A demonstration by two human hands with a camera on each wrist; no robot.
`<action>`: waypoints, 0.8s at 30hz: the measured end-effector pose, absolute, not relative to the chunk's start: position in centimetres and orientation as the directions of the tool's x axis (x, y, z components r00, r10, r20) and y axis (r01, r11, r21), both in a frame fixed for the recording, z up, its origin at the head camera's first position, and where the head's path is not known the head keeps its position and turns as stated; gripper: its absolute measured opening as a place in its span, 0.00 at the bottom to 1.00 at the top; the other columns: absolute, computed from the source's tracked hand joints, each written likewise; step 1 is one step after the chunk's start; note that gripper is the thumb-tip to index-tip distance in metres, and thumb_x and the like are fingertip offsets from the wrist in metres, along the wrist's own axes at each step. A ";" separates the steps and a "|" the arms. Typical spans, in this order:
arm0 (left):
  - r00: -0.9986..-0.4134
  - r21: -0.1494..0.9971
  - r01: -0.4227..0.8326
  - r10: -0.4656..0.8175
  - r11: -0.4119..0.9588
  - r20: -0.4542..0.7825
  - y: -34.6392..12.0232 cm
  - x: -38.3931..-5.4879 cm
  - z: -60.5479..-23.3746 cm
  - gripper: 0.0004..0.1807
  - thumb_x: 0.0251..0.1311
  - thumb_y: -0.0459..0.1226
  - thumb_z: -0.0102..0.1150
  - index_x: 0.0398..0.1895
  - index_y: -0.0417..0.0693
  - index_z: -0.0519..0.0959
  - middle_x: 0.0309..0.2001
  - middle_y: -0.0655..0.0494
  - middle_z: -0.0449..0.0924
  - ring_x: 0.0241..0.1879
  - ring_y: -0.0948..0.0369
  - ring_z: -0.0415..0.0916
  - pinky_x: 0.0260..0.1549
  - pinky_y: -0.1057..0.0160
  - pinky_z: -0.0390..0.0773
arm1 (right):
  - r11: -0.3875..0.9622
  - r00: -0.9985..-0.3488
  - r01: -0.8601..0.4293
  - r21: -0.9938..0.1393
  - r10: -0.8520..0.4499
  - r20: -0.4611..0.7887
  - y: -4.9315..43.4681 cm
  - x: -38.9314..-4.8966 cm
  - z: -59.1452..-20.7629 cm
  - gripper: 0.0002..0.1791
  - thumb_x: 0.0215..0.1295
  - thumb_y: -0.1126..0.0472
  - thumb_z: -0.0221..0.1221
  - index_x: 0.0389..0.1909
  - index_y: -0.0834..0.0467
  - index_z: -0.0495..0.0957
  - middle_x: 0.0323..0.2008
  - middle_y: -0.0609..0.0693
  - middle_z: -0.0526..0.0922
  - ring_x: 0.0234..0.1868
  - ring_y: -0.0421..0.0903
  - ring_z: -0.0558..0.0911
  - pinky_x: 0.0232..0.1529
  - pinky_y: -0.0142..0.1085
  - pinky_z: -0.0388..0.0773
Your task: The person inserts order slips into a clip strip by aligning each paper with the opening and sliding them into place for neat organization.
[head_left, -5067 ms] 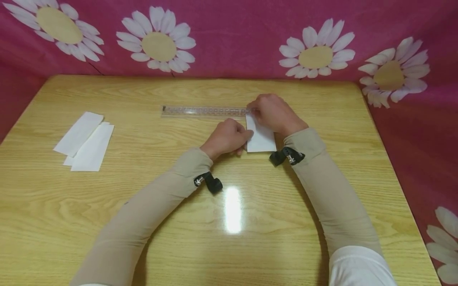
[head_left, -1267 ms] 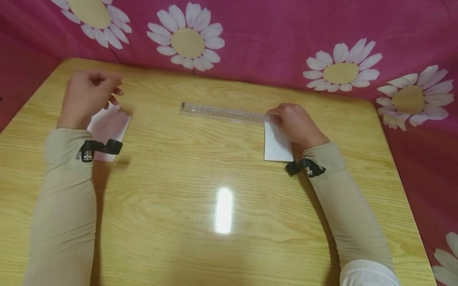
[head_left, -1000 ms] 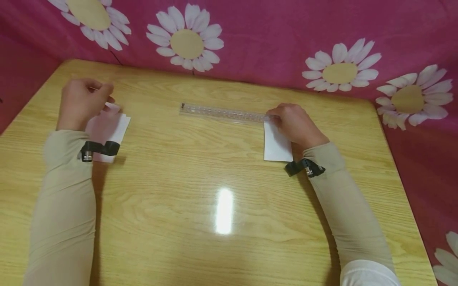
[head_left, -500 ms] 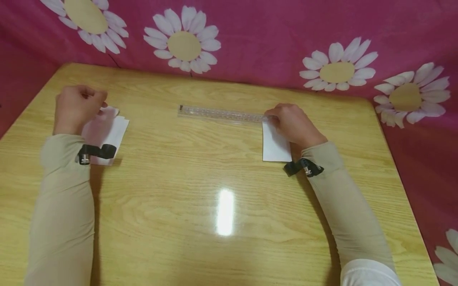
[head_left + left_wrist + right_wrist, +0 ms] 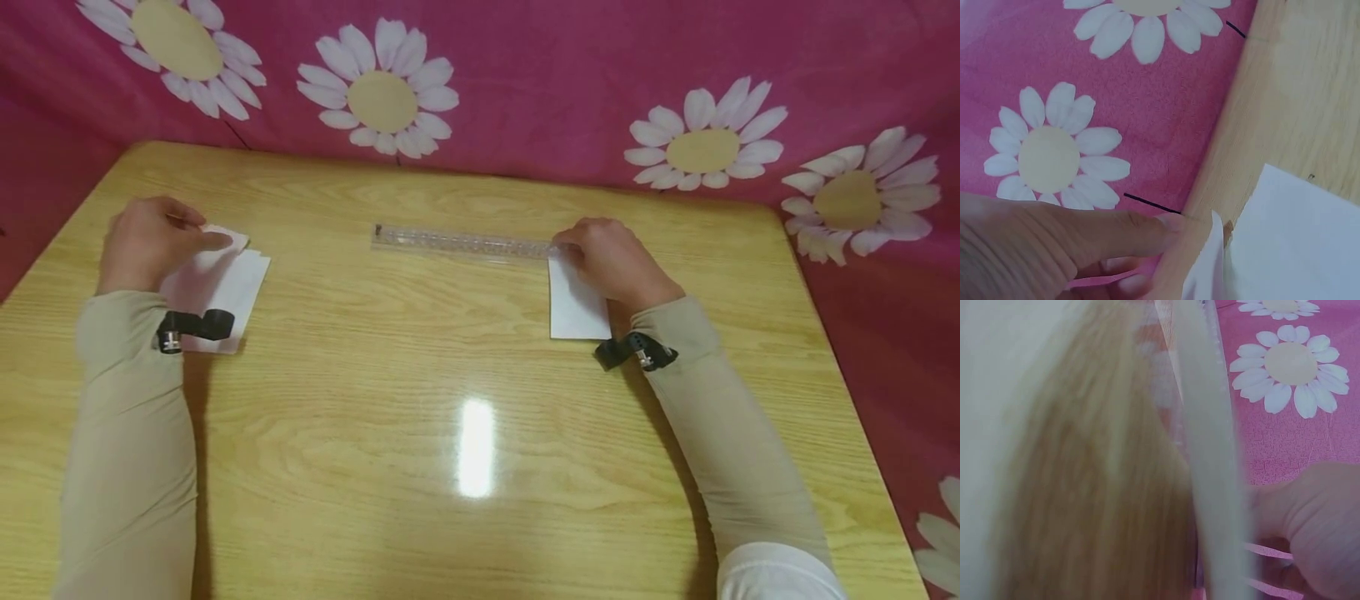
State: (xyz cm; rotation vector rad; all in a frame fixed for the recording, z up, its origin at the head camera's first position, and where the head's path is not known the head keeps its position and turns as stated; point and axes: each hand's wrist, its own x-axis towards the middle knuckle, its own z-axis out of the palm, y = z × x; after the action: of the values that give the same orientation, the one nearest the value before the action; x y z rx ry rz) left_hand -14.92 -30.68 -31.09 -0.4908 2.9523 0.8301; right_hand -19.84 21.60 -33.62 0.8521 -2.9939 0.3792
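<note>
In the head view my left hand (image 5: 146, 244) is at the loose white paper pieces (image 5: 247, 283) on the left, thumb over their upper edge. The left wrist view shows the thumb and fingers curved with a gap between them, and a paper edge (image 5: 1207, 269) curling up right by the thumb. On the right, my right hand (image 5: 611, 258) holds the top of a white paper piece (image 5: 576, 304) at the end of a clear ruler (image 5: 457, 242). The near-side paper looks blurred and edge-on in the right wrist view, partly hiding the right fingers.
The wooden table (image 5: 360, 400) carries the papers and ruler. A pink cloth with large daisies (image 5: 525, 83) hangs along its back and sides. The ruler lies across the back middle, between the hands.
My left hand has gone from the right-hand paper over to the left pieces, then lowered toward them. My right hand has stayed at the paper and the ruler's end.
</note>
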 end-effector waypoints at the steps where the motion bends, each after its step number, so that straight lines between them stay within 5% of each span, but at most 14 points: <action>1: -0.949 0.500 -0.313 -0.291 0.807 -0.123 -30.7 -14.8 -31.1 0.31 0.63 0.52 0.68 0.57 0.36 0.77 0.51 0.33 0.79 0.53 0.41 0.69 0.41 0.54 0.65 | 0.823 -0.853 -0.519 -0.230 -0.518 0.070 21.6 -19.8 -33.6 0.14 0.72 0.70 0.58 0.55 0.62 0.85 0.44 0.63 0.88 0.46 0.59 0.86 0.53 0.52 0.82; 8: -0.942 0.467 -0.336 -0.281 0.818 -0.185 -31.1 -14.6 -31.3 0.41 0.64 0.53 0.65 0.70 0.34 0.67 0.66 0.26 0.69 0.63 0.32 0.62 0.51 0.42 0.68 | 0.829 -0.860 -0.505 -0.239 -0.505 0.064 21.6 -19.6 -33.5 0.15 0.72 0.70 0.58 0.55 0.62 0.85 0.44 0.62 0.88 0.46 0.58 0.86 0.53 0.51 0.82; 13: -0.939 0.433 -0.335 -0.260 0.836 -0.224 -31.3 -14.8 -31.5 0.44 0.66 0.51 0.63 0.74 0.30 0.60 0.67 0.23 0.64 0.67 0.28 0.55 0.61 0.32 0.60 | 0.831 -0.863 -0.499 -0.244 -0.501 0.059 21.7 -19.6 -33.5 0.15 0.73 0.70 0.58 0.55 0.62 0.85 0.44 0.62 0.88 0.46 0.58 0.86 0.54 0.51 0.81; 24: -0.922 0.358 -0.343 -0.238 0.868 -0.306 -31.7 -14.5 -31.4 0.44 0.67 0.47 0.63 0.73 0.25 0.58 0.67 0.22 0.63 0.64 0.29 0.60 0.62 0.30 0.63 | 0.829 -0.861 -0.504 -0.242 -0.505 0.061 21.7 -19.9 -33.7 0.15 0.73 0.70 0.56 0.56 0.61 0.85 0.45 0.62 0.89 0.47 0.58 0.86 0.55 0.52 0.81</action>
State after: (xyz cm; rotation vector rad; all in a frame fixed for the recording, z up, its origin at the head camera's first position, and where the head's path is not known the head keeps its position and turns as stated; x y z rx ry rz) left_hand -14.45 -31.75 -31.45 -0.4410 2.7893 0.6027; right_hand -19.94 21.73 -33.70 0.8296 -3.0097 0.3955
